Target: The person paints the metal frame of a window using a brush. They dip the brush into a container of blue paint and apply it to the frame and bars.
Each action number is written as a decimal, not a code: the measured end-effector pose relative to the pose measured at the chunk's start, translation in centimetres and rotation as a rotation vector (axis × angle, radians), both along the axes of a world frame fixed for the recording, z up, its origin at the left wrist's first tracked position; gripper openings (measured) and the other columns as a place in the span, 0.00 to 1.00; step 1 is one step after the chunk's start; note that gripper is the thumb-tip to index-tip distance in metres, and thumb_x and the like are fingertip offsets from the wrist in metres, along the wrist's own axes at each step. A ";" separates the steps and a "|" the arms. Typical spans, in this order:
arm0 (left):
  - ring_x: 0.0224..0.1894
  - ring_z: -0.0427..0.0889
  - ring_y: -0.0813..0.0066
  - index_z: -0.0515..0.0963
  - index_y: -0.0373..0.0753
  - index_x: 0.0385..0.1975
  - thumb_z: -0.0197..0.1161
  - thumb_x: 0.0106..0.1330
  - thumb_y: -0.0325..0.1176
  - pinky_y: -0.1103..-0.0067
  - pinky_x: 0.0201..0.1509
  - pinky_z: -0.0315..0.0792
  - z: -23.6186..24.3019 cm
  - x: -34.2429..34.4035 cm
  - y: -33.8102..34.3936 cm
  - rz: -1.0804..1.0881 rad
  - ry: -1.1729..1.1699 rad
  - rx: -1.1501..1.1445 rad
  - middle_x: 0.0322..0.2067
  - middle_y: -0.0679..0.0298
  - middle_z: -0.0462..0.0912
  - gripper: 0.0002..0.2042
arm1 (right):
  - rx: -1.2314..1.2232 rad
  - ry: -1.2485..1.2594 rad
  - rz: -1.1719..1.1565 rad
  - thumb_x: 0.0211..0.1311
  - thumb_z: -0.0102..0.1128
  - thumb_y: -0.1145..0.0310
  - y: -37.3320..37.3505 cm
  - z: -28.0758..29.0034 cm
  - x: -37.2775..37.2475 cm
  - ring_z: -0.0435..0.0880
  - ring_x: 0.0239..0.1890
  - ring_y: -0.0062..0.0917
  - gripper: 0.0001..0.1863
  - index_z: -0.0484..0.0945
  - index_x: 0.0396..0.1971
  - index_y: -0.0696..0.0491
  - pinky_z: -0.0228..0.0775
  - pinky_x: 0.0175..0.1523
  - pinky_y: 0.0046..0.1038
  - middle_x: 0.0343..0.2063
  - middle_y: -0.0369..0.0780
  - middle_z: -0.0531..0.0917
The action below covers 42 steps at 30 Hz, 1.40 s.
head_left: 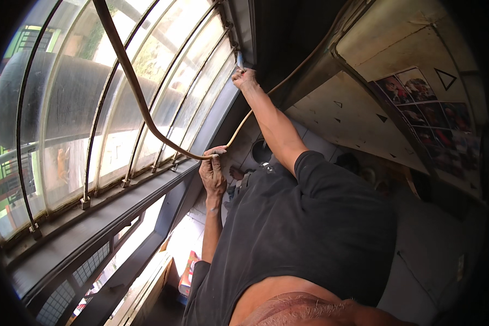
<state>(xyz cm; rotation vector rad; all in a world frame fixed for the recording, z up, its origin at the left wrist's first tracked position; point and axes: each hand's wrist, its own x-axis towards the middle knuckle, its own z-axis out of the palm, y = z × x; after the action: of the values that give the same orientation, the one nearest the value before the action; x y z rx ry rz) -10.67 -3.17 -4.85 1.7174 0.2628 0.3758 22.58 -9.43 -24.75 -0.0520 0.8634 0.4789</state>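
A brown cable (144,108) hangs down in front of the window, passes my left hand (214,173) and rises again to the upper right. My left hand is closed on the cable near its lowest bend, thumb and fingers pinching it. Farther up, my right hand (245,79) is raised to the far right edge of the barred window (163,87). Its fingers are wrapped round a slim pale blue thing (239,58), whose kind I cannot make out. The upper end of this thing is close to the dark window frame (243,30).
Thin metal bars run across the window above a grey sill (92,217). Below it is another framed opening with mesh panels (73,280). On the right, a pale panel (358,108) carries a picture sheet (426,108). A dark bucket (261,151) stands on the tiled floor.
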 end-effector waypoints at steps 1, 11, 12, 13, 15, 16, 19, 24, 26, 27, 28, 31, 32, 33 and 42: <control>0.48 0.82 0.66 0.76 0.33 0.38 0.49 0.77 0.34 0.72 0.56 0.72 -0.2 -0.1 0.1 -0.006 0.004 0.004 0.39 0.56 0.82 0.12 | 0.019 -0.004 -0.001 0.57 0.43 0.71 0.0 0.2 -0.1 0.51 0.07 0.16 0.10 0.73 0.33 0.58 0.43 0.16 0.21 0.11 0.30 0.63; 0.48 0.82 0.66 0.77 0.33 0.39 0.49 0.77 0.36 0.73 0.56 0.72 -0.7 -0.2 0.7 -0.020 0.003 -0.010 0.40 0.56 0.83 0.13 | -0.177 -0.014 0.167 0.60 0.40 0.67 -1.7 0.0 -5.7 0.50 0.08 0.17 0.13 0.75 0.33 0.57 0.41 0.15 0.21 0.10 0.30 0.63; 0.48 0.82 0.66 0.77 0.33 0.39 0.49 0.77 0.36 0.73 0.56 0.72 -0.7 -0.2 0.6 -0.020 0.002 -0.018 0.40 0.56 0.83 0.13 | -0.191 0.022 0.177 0.60 0.40 0.67 -1.6 -0.4 -5.7 0.50 0.08 0.17 0.13 0.75 0.33 0.57 0.41 0.15 0.21 0.10 0.30 0.63; 0.48 0.82 0.67 0.77 0.33 0.39 0.49 0.77 0.36 0.73 0.56 0.72 -0.5 -0.2 0.6 -0.018 0.012 -0.007 0.40 0.55 0.83 0.13 | -0.219 0.011 0.157 0.62 0.38 0.66 -1.3 -0.4 -5.1 0.49 0.08 0.17 0.13 0.73 0.31 0.56 0.40 0.16 0.20 0.10 0.29 0.61; 0.48 0.82 0.67 0.77 0.33 0.39 0.49 0.77 0.36 0.73 0.56 0.72 0.0 -0.2 0.5 -0.012 0.033 0.015 0.41 0.55 0.83 0.13 | -0.262 0.042 0.128 0.63 0.37 0.66 -0.6 -0.2 -3.9 0.49 0.08 0.16 0.13 0.72 0.29 0.56 0.39 0.16 0.21 0.11 0.29 0.60; 0.48 0.82 0.67 0.77 0.33 0.39 0.49 0.77 0.36 0.73 0.56 0.72 0.1 -0.3 0.4 -0.007 0.031 0.022 0.41 0.55 0.83 0.13 | -0.281 0.058 0.110 0.63 0.37 0.66 -0.4 -0.2 -3.3 0.49 0.08 0.16 0.13 0.71 0.28 0.55 0.39 0.16 0.21 0.11 0.29 0.60; 0.47 0.82 0.68 0.77 0.33 0.39 0.49 0.77 0.35 0.74 0.55 0.72 0.3 -0.2 0.4 -0.011 0.038 0.045 0.42 0.55 0.83 0.13 | -0.256 0.059 0.043 0.59 0.44 0.66 0.3 -0.3 -1.0 0.49 0.08 0.16 0.11 0.72 0.30 0.57 0.41 0.16 0.20 0.11 0.30 0.63; 0.47 0.82 0.67 0.77 0.32 0.39 0.49 0.77 0.35 0.74 0.55 0.72 0.0 0.1 0.3 -0.004 0.023 0.018 0.41 0.55 0.83 0.13 | -0.244 -0.069 0.066 0.58 0.45 0.67 -0.1 0.8 -0.8 0.50 0.08 0.16 0.10 0.74 0.30 0.55 0.41 0.16 0.21 0.12 0.29 0.63; 0.48 0.82 0.67 0.77 0.32 0.39 0.49 0.77 0.35 0.73 0.55 0.72 0.2 0.0 0.1 0.006 0.024 0.004 0.41 0.55 0.83 0.13 | -0.267 -0.165 0.080 0.57 0.44 0.68 -1.0 2.0 -3.4 0.51 0.08 0.16 0.10 0.75 0.30 0.55 0.41 0.16 0.21 0.12 0.30 0.64; 0.48 0.82 0.67 0.77 0.32 0.39 0.49 0.77 0.35 0.73 0.56 0.72 0.2 0.0 0.0 0.011 0.022 -0.004 0.41 0.55 0.83 0.13 | -0.303 -0.200 0.106 0.64 0.38 0.64 -1.4 2.3 -4.7 0.51 0.09 0.17 0.13 0.73 0.35 0.54 0.41 0.16 0.22 0.13 0.31 0.63; 0.48 0.82 0.67 0.77 0.32 0.39 0.49 0.77 0.35 0.73 0.56 0.72 0.3 0.0 0.0 0.011 0.020 -0.011 0.40 0.55 0.83 0.13 | -0.348 -0.147 0.111 0.63 0.39 0.65 -1.5 1.8 -5.0 0.51 0.09 0.17 0.12 0.73 0.33 0.54 0.41 0.16 0.22 0.13 0.31 0.63; 0.49 0.82 0.66 0.77 0.32 0.39 0.49 0.77 0.35 0.72 0.57 0.73 0.3 0.1 0.1 0.003 0.022 0.017 0.39 0.55 0.82 0.13 | -0.448 -0.006 0.143 0.61 0.40 0.67 -1.1 0.6 -5.2 0.50 0.09 0.18 0.11 0.72 0.28 0.55 0.41 0.16 0.22 0.12 0.31 0.63; 0.49 0.82 0.66 0.77 0.32 0.39 0.49 0.77 0.35 0.72 0.57 0.73 0.2 0.1 0.0 0.004 0.024 0.013 0.40 0.55 0.82 0.13 | -0.459 0.014 0.143 0.61 0.39 0.66 -0.9 0.2 -4.6 0.50 0.09 0.18 0.11 0.72 0.28 0.54 0.41 0.16 0.22 0.12 0.31 0.63; 0.49 0.82 0.66 0.77 0.33 0.39 0.49 0.77 0.35 0.72 0.57 0.73 0.2 0.1 -0.1 0.007 0.026 0.009 0.40 0.56 0.82 0.13 | -0.469 0.034 0.146 0.62 0.38 0.66 -0.7 -0.2 -4.2 0.50 0.10 0.19 0.12 0.71 0.27 0.54 0.41 0.16 0.22 0.12 0.31 0.63; 0.49 0.82 0.67 0.77 0.34 0.39 0.49 0.77 0.36 0.72 0.57 0.73 -0.3 0.5 -0.1 -0.006 0.034 0.005 0.40 0.56 0.83 0.13 | -0.419 0.025 0.061 0.63 0.39 0.66 1.8 -5.5 2.2 0.49 0.09 0.18 0.12 0.71 0.25 0.54 0.39 0.17 0.22 0.11 0.30 0.61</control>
<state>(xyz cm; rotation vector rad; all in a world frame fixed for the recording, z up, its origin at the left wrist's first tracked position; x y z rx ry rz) -10.14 -3.24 -5.11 1.7303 0.2818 0.3438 24.77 -7.61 -30.20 -0.4588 0.9772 0.3491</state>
